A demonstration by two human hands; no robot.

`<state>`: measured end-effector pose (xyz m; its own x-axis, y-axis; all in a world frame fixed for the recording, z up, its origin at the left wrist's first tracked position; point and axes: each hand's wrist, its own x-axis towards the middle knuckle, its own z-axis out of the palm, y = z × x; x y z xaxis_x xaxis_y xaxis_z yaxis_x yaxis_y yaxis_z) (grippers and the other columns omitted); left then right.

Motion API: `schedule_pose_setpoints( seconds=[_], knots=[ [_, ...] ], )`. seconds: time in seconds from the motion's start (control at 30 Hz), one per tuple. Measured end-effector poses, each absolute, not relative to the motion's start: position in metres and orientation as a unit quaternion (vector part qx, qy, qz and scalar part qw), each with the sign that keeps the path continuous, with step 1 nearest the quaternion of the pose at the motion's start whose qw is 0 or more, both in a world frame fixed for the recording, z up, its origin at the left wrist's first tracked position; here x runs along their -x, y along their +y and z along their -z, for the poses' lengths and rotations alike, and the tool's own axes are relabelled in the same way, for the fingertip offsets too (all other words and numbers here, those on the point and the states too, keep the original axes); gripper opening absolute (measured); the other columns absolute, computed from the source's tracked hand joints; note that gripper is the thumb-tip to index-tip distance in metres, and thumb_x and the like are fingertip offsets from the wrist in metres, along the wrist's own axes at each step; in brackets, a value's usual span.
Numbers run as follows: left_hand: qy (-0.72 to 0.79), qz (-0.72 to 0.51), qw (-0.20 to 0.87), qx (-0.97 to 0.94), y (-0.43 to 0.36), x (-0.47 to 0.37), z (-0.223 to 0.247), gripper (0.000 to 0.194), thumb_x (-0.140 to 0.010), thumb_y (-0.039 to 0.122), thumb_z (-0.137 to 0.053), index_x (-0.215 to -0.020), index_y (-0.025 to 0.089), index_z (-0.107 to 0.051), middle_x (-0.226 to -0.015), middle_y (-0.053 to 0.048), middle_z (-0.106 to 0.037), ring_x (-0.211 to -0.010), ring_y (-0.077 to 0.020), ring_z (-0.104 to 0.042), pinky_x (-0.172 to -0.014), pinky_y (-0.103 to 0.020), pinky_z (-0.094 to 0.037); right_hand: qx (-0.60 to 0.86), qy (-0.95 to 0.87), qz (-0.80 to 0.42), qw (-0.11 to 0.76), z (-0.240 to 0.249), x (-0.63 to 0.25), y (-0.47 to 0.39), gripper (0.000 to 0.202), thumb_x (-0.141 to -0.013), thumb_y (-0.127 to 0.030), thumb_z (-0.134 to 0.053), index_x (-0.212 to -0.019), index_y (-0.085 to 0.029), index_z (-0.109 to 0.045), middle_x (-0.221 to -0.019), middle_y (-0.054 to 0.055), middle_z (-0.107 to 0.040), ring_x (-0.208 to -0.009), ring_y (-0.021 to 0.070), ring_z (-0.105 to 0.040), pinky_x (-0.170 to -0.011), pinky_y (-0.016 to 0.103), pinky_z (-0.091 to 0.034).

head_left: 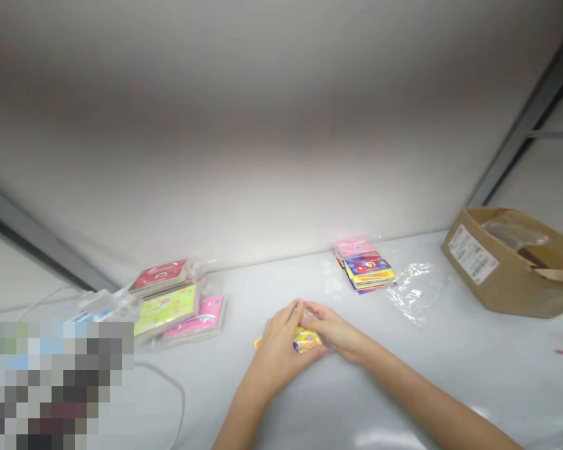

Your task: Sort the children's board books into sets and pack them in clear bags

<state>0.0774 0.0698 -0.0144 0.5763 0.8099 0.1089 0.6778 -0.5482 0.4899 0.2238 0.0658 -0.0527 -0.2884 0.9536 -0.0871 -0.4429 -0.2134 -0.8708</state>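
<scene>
A yellow card packet in what looks like clear plastic lies low over the table between my hands. My left hand spreads over its left part, with the thumb along the near edge, and closes on it. My right hand grips its right side, the fingertips meeting those of my left hand at the far edge. Beyond my hands, a stack of colourful cards with a pink pack behind it rests near the wall. Crinkled clear plastic lies to the right of that stack.
At the left are red, green and pink wrapped card packs, beside a blurred-out area. A cable curves across the table. An open cardboard box stands at the right.
</scene>
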Motion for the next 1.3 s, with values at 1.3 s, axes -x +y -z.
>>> schedule_pose_setpoints(
  seconds=[1.3],
  knots=[
    [0.438, 0.108, 0.131, -0.883, 0.127, -0.098, -0.032, 0.04, -0.076, 0.035, -0.066, -0.11, 0.015, -0.057, -0.107, -0.008, -0.061, -0.092, -0.0217, -0.061, -0.079, -0.038, -0.051, 0.352, -0.254, -0.718, 0.544, 0.046, -0.223, 0.063, 0.047, -0.064, -0.037, -0.071, -0.105, -0.022, -0.054, -0.085, 0.0, -0.067, -0.072, 0.0149, -0.063, -0.073, 0.03, -0.047]
  ],
)
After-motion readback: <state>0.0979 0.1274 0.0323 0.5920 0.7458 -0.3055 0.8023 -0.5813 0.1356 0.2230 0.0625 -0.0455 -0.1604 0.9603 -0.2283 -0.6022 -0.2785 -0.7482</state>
